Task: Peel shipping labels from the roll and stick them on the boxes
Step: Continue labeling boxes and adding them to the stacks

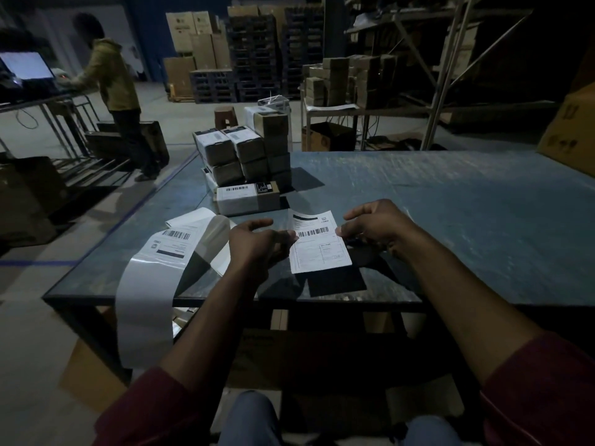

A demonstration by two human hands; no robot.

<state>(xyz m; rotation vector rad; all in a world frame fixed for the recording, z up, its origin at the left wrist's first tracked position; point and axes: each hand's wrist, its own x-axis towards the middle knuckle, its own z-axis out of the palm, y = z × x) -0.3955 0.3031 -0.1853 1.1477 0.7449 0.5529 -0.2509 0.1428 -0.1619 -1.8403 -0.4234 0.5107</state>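
A peeled shipping label (pixel 319 243) with a barcode hangs above the table between my hands. My left hand (pixel 257 244) pinches its left edge and my right hand (pixel 375 228) pinches its right edge. The label strip (pixel 167 246) lies at the left, carrying one more printed label, and its bare backing (pixel 141 313) hangs over the table's front edge. A small labelled box (pixel 248 196) lies flat just beyond my hands. Behind it stands a stack of small boxes (pixel 244 152), several with labels on top.
The grey table (pixel 450 220) stretches to the right. A large carton (pixel 570 130) sits at its far right corner. A person (pixel 119 91) stands at a desk with a lit screen (pixel 27 66) at the back left. Shelving and stacked cartons fill the background.
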